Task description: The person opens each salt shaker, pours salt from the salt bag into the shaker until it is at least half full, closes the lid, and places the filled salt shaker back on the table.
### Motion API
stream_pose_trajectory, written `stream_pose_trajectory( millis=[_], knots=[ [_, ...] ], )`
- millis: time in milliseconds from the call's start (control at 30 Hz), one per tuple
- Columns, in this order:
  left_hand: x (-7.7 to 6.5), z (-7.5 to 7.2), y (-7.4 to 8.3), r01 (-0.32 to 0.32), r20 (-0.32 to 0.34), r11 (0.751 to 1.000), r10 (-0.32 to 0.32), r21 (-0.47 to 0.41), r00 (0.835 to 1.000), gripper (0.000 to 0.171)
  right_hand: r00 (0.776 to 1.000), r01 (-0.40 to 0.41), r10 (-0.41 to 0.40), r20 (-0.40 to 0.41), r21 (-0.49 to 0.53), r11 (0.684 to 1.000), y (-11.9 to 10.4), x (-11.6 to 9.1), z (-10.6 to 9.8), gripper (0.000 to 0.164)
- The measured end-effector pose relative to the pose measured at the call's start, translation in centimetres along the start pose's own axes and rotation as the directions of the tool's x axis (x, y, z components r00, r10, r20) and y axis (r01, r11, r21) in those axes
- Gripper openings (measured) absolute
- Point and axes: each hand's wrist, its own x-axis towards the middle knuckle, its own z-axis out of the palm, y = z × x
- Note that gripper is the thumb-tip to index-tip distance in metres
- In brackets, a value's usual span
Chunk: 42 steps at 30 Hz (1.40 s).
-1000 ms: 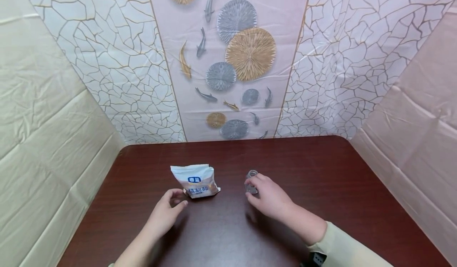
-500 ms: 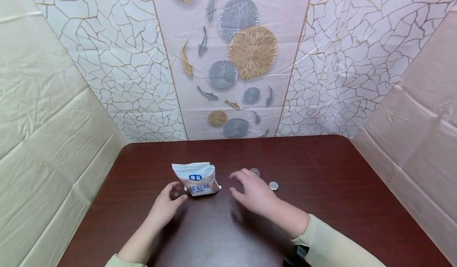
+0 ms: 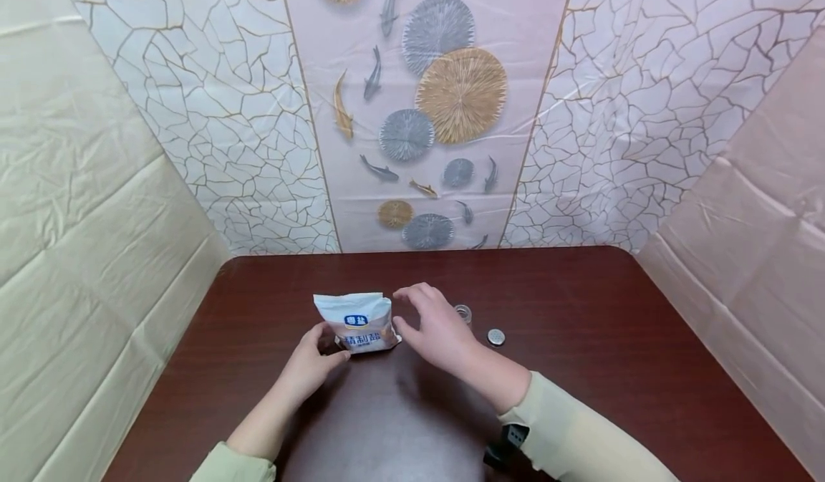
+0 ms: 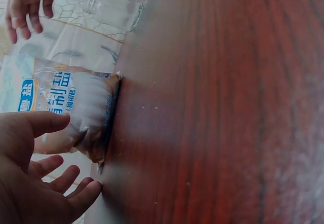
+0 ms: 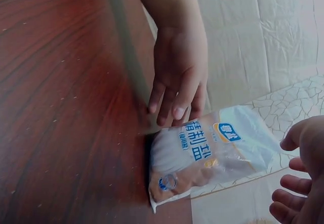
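A white and clear plastic bag of salt (image 3: pixel 361 324) with blue lettering stands upright on the table. My left hand (image 3: pixel 309 367) is at its left side, fingers spread. In the left wrist view the thumb (image 4: pixel 50 122) lies across the front of the bag; whether it touches cannot be told. Beside the bag's upper right edge, my right hand (image 3: pixel 438 335) hovers with loosely bent fingers. The right wrist view shows a gap between those fingers (image 5: pixel 296 183) and the bag. Partly hidden behind the right hand is a small clear glass jar (image 4: pixel 115 12), its mouth uncovered.
A round silver perforated lid (image 3: pixel 495 337) lies to the right of the jar. The dark red-brown table (image 3: pixel 580 296) ends at a patterned cloth backdrop (image 3: pixel 258 145). Beige cloth walls (image 3: pixel 97 253) flank both sides.
My right hand has let go of the jar and moved left to the salt bag, uncovering the lid. My left hand has shifted slightly right, closer around the bag's left side.
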Motion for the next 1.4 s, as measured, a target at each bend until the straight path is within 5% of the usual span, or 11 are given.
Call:
stream_pose_trajectory(
  millis=[433, 700, 1400],
  knots=[
    [0.7, 0.3, 0.2, -0.032, -0.018, 0.998, 0.033, 0.063, 0.999, 0.059, 1.000, 0.030, -0.030, 0.010, 0.012, 0.999, -2.4, 2.7, 0.6, 0.035],
    [0.8, 0.6, 0.6, -0.004, -0.013, 1.000, 0.004, 0.025, 1.000, 0.060, 0.998, 0.017, -0.015, 0.055, -0.036, 0.999, -3.5, 4.1, 1.4, 0.031],
    [0.5, 0.6, 0.5, 0.000, -0.018, 1.000, 0.000, -0.001, 1.000, 0.057, 0.993, -0.032, 0.042, 0.113, -0.089, 0.996, -3.3, 5.3, 3.0, 0.020]
  ],
)
